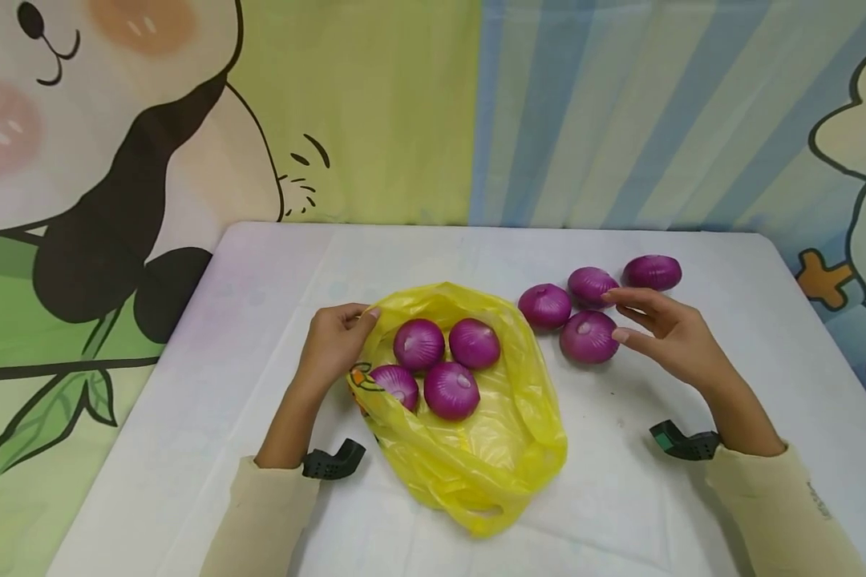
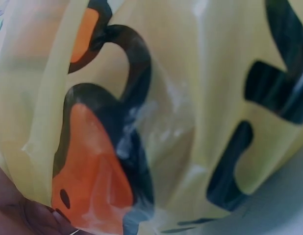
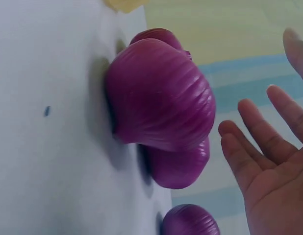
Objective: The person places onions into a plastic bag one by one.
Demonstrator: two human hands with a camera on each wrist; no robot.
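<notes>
In the head view a yellow plastic bag (image 1: 501,429) lies with its mouth spread wide, and several purple onions (image 1: 451,391) sit inside it. My left hand (image 1: 337,340) pinches the bag's left rim between thumb and fingers. The left wrist view is filled by the bag's printed side (image 2: 176,122), with the fingers just showing at the lower left. My right hand (image 1: 667,332) hovers at the nearest loose onion (image 1: 588,336), fingers apart and nothing held. In the right wrist view that onion (image 3: 161,95) stands beside the spread fingers (image 3: 264,132).
Behind and beside that onion lie three more loose onions, one at the left (image 1: 544,307), one behind (image 1: 592,286) and one farthest right (image 1: 652,272). All rest on a white-covered table (image 1: 260,280). A printed cloth (image 1: 375,112) hangs at its back edge.
</notes>
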